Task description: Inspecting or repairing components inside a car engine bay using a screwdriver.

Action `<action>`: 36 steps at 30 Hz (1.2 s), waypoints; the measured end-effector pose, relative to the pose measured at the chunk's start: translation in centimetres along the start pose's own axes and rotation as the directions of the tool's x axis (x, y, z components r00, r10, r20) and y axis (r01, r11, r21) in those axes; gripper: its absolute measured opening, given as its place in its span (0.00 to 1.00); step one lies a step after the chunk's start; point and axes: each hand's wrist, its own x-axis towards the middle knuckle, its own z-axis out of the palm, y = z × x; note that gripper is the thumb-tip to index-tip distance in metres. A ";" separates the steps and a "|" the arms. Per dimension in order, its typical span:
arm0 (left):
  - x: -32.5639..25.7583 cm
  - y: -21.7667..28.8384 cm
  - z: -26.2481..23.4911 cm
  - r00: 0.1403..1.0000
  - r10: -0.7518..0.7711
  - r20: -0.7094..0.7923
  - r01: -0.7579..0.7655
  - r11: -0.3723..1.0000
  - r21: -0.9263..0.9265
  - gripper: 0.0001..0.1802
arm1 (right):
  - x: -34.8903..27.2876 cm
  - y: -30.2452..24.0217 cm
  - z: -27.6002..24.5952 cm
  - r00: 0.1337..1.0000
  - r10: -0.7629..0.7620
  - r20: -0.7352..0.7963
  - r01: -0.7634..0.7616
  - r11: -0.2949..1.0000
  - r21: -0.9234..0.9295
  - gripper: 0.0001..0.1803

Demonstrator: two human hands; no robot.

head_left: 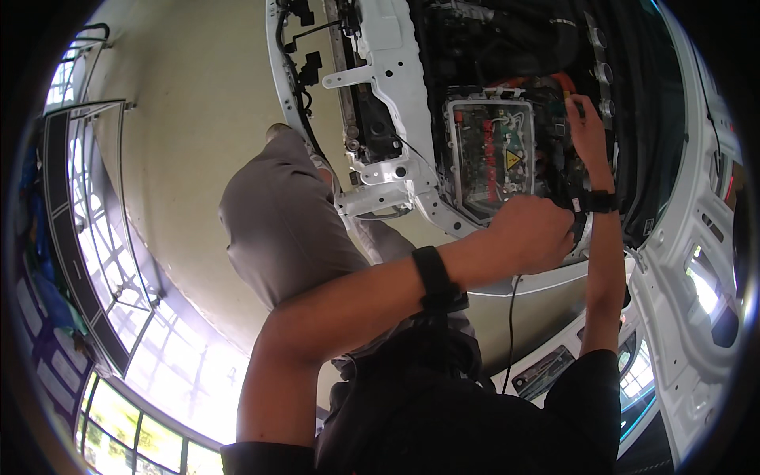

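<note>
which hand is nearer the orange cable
Right. The right hand is close by the orange cable, just below it in the picture; the left hand is farther down.

two hands (532, 235) (589, 134), two wristbands (432, 273) (600, 201) and one yellow label (514, 160) show.

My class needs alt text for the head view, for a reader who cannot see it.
A person's right hand is at an orange cable in a white vehicle's open front, while the curled left hand is near a box of electronics with a yellow label.
</note>
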 end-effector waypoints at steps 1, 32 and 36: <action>0.0 0.1 0.0 1.000 0.004 -0.005 -0.004 1.000 -0.014 0.14 | 0.5 0.9 -0.4 1.000 -0.003 -0.011 0.002 0.999 -0.054 0.12; 0.7 0.1 -0.3 0.999 -0.047 0.018 0.046 0.998 0.051 0.14 | 2.6 1.4 -0.9 0.973 -0.225 0.042 0.226 0.911 -0.344 0.23; 0.8 0.3 -0.3 0.999 -0.034 0.014 0.033 0.997 0.066 0.14 | 3.3 2.0 -1.2 0.984 -0.168 0.066 0.180 0.930 -0.319 0.28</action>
